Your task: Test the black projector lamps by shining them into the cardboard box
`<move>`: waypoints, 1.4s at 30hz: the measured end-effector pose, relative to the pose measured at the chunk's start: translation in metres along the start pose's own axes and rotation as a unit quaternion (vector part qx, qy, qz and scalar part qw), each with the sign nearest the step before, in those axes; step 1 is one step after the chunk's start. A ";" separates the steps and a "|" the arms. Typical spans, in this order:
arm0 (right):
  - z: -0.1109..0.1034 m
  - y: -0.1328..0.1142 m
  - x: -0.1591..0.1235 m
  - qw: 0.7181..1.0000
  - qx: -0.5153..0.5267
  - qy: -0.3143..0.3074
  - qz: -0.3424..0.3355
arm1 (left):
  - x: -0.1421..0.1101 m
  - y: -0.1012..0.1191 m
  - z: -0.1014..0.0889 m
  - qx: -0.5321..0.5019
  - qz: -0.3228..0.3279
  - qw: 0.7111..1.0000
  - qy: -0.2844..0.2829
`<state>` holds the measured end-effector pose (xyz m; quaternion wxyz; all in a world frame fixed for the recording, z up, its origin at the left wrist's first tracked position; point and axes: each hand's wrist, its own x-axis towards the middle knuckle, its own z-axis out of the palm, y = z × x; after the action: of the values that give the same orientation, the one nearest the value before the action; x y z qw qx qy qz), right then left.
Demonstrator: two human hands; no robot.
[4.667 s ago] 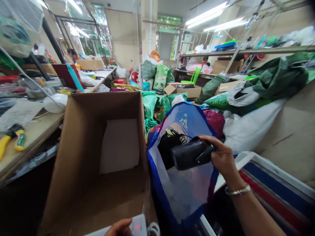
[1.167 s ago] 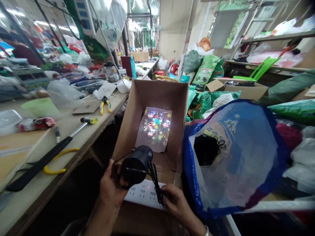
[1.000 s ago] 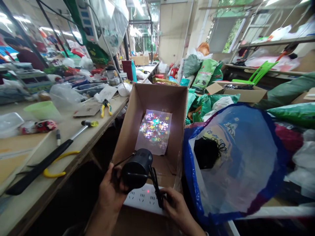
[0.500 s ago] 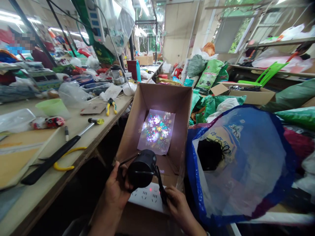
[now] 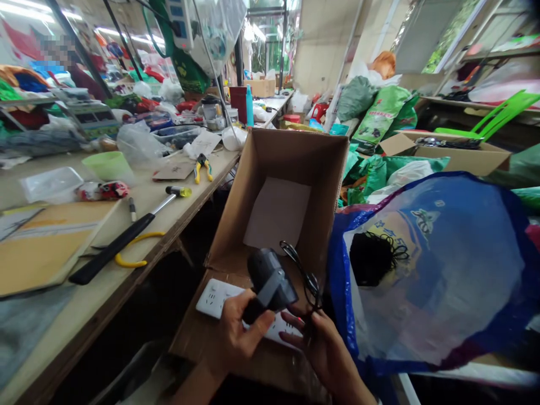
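My left hand [image 5: 241, 329] is closed on a small black projector lamp [image 5: 272, 278], tilted above a white power strip [image 5: 212, 298]. My right hand [image 5: 323, 343] grips a bundled black cable [image 5: 311, 286], with some of its fingers apart, close to the lamp's right side. A red light glows on the strip, which lies across the near flap of an open cardboard box [image 5: 230, 233]. On the box's inner wall a sheet of white paper [image 5: 278, 211] is unlit.
On the bench at left lie a black-handled hammer [image 5: 113, 247], yellow-handled pliers [image 5: 130, 261] and cutters [image 5: 203, 169]. To the right of the box stands a large blue-edged bag [image 5: 468, 270] holding black cords [image 5: 371, 259]. Green sacks [image 5: 377, 118] are piled behind it.
The coloured light pattern on the paper has gone out. My left hand has turned the lamp and shifted it right; the bundled cable now shows in my right hand. The view swung left.
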<state>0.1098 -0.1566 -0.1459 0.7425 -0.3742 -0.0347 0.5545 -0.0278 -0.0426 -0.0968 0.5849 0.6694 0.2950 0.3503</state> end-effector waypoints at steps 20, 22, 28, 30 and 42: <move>-0.003 -0.005 -0.024 0.991 -0.129 -0.026 -0.038 | 0.015 0.004 -0.001 -0.076 -0.078 0.987 -0.122; -0.005 -0.004 -0.024 0.990 -0.133 -0.041 -0.033 | 0.018 0.003 -0.004 -0.090 -0.087 0.978 -0.165; 0.008 -0.007 -0.024 0.994 -0.107 -0.004 -0.029 | 0.019 -0.003 -0.001 -0.119 -0.102 0.979 -0.127; 0.013 -0.007 -0.022 0.997 -0.077 0.018 -0.021 | 0.015 -0.002 0.003 -0.078 -0.060 0.991 -0.091; -0.008 0.008 -0.011 0.993 0.098 0.062 0.035 | -0.010 -0.015 0.030 0.240 0.155 0.952 -0.109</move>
<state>0.1030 -0.1691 -0.1520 0.7563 -0.3344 0.0788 0.5568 -0.0093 -0.0658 -0.1150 0.3737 0.8618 0.1973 0.2806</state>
